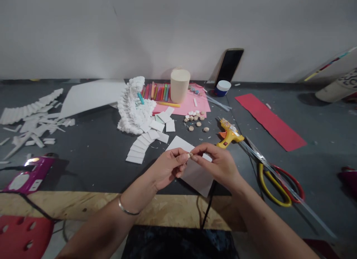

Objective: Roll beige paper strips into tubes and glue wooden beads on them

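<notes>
My left hand [173, 164] and my right hand [219, 163] meet over a white card [198, 177], fingertips pinched together. Between them they hold a small beige piece [190, 155], mostly covered by the fingers; its exact kind is unclear. It resembles the small round beige pieces [198, 124] scattered just beyond the hands. A yellow hot glue gun [230, 134] lies beside my right hand. Left of the hands, white rectangular tiles [139, 147] overlap in a curved row, leading up to a rough white sculpted form [132, 106].
Scissors [275, 184] with red and yellow handles and a long glue stick lie at right, near a red strip [272, 121]. Behind stand a cream cylinder [180, 86], a blue jar [222, 88] and a leaning phone [230, 65]. White scraps [36, 129] and a purple device [30, 175] lie left.
</notes>
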Tool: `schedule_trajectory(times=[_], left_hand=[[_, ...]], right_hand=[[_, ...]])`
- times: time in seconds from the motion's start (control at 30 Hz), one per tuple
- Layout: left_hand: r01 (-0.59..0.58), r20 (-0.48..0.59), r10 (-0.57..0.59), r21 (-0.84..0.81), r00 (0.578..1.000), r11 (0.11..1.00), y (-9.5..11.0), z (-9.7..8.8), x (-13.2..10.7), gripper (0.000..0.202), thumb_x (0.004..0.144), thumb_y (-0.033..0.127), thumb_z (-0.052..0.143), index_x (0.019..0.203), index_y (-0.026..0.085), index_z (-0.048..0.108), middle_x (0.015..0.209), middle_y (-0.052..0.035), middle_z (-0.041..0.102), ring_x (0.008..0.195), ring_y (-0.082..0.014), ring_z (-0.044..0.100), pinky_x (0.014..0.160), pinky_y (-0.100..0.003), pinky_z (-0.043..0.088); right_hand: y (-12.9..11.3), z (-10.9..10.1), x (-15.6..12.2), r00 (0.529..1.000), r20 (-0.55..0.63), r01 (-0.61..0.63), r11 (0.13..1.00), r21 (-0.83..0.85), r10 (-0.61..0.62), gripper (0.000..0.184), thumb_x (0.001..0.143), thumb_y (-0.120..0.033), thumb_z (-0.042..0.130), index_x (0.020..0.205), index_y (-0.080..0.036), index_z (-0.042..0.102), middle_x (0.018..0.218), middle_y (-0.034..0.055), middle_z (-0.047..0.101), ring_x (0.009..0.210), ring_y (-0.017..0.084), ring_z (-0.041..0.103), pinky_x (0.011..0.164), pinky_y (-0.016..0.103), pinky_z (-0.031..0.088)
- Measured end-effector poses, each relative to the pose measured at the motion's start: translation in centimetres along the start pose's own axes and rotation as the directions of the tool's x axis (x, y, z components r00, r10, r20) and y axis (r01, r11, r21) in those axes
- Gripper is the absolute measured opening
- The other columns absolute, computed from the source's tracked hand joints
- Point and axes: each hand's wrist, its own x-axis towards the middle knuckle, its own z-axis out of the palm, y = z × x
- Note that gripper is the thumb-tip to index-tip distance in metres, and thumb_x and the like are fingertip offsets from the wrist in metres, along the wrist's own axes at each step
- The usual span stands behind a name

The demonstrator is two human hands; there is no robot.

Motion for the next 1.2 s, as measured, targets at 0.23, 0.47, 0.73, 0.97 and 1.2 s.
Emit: schedule_trajectory(times=[0.23, 0.47, 0.73, 0.97, 1.2], left_hand=[[-0.023, -0.025, 0.023, 0.021, 0.999, 1.000, -0.1, 0.1, 0.1, 0.044, 0.056, 0.043, 0.086, 0.068, 0.014, 0.055, 0.052, 0.0058, 0.047, 0.042, -0.0023, 0.038, 0.037, -0.014, 0.027], [-0.070, -0.076, 0.076, 0.076, 0.994, 0.995, -0.2, -0.2, 0.1, 0.043, 0.058, 0.043, 0.085, 0.074, 0.015, 0.057, 0.048, 0.0061, 0.048, 0.042, -0.0040, 0.039, 0.038, -0.015, 0.031], [-0.221, -0.071, 0.249, 0.277, 0.966, 0.935, 0.1, -0.6, -0.2, 0.037, 0.062, 0.041, 0.083, 0.074, 0.014, 0.060, 0.059, 0.0045, 0.054, 0.044, -0.0047, 0.043, 0.040, -0.018, 0.035], [-0.337, -0.149, 0.478, 0.533, 0.866, 0.776, -0.2, -1.2, -0.5, 0.026, 0.064, 0.032, 0.082, 0.078, 0.016, 0.067, 0.064, 0.0022, 0.057, 0.056, -0.0075, 0.049, 0.051, -0.020, 0.040], [-0.340, -0.272, 0.549, 0.550, 0.791, 0.763, 0.8, -1.6, -0.4, 0.025, 0.064, 0.032, 0.081, 0.077, 0.017, 0.067, 0.067, 0.0010, 0.061, 0.054, -0.0082, 0.048, 0.049, -0.021, 0.039]], right_hand=[[-0.4, -0.1, -0.1, 1.000, 0.002, -0.017, 0.999, -0.031, 0.017, 0.009, 0.081, -0.028, 0.066, 0.084, -0.020, 0.069, 0.077, 0.0035, 0.072, 0.071, 0.017, 0.065, 0.067, 0.029, 0.052], [0.0, -0.2, -0.2, 0.999, 0.010, -0.051, 0.999, 0.000, 0.051, 0.013, 0.081, -0.028, 0.066, 0.090, -0.020, 0.070, 0.082, 0.0044, 0.072, 0.074, 0.017, 0.065, 0.070, 0.031, 0.052], [0.8, -0.8, -0.1, 1.000, -0.006, -0.008, 0.997, 0.076, 0.009, 0.021, 0.089, -0.021, 0.054, 0.106, -0.021, 0.065, 0.098, 0.0059, 0.068, 0.089, 0.017, 0.064, 0.082, 0.033, 0.051], [1.0, -1.6, 0.5, 0.982, -0.139, 0.099, 0.979, -0.178, -0.124, 0.007, 0.087, -0.024, 0.059, 0.089, -0.022, 0.065, 0.091, 0.0054, 0.068, 0.089, 0.020, 0.062, 0.081, 0.034, 0.047], [1.4, -1.3, 0.9, 0.989, 0.085, 0.146, 0.898, -0.416, -0.121, 0.014, 0.089, -0.020, 0.052, 0.083, -0.021, 0.064, 0.086, 0.0058, 0.072, 0.084, 0.020, 0.064, 0.078, 0.035, 0.041]])
